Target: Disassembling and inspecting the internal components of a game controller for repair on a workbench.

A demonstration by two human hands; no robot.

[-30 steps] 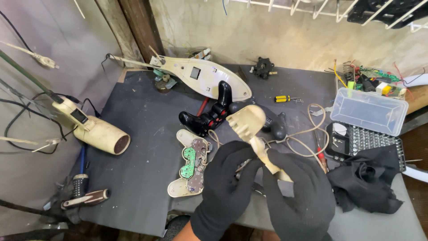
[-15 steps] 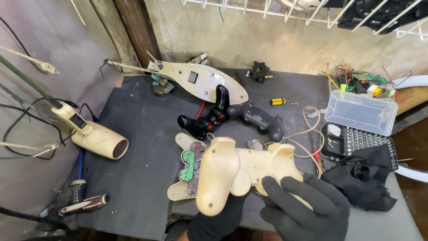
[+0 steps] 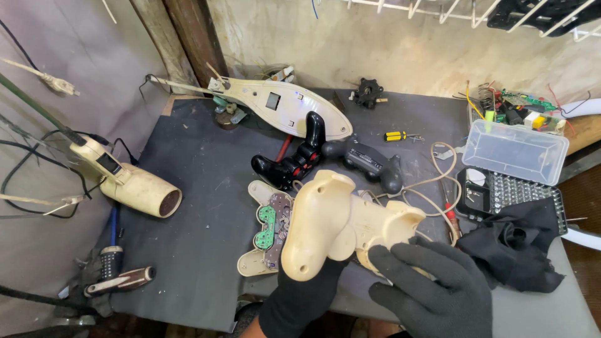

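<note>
Low in the middle of the frame, both gloved hands are closed on the cream controller shell (image 3: 341, 228): the left hand (image 3: 303, 294) under its near grip, the right hand (image 3: 432, 291) over the far grip. Its long axis runs left to right (back side up), above the opened half with the circuit board (image 3: 269, 228) on the dark surface (image 3: 200, 188).

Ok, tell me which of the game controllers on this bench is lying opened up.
The cream controller half left of the gloved hands, its green circuit board exposed. The two black controllers behind it are closed.

A small repair workshop: a dark bench mat (image 3: 206, 188) strewn with opened game controllers (image 3: 363, 159), a screwdriver bit set (image 3: 510, 194), loose wires (image 3: 438, 181) and circuit boards (image 3: 272, 225).
</note>
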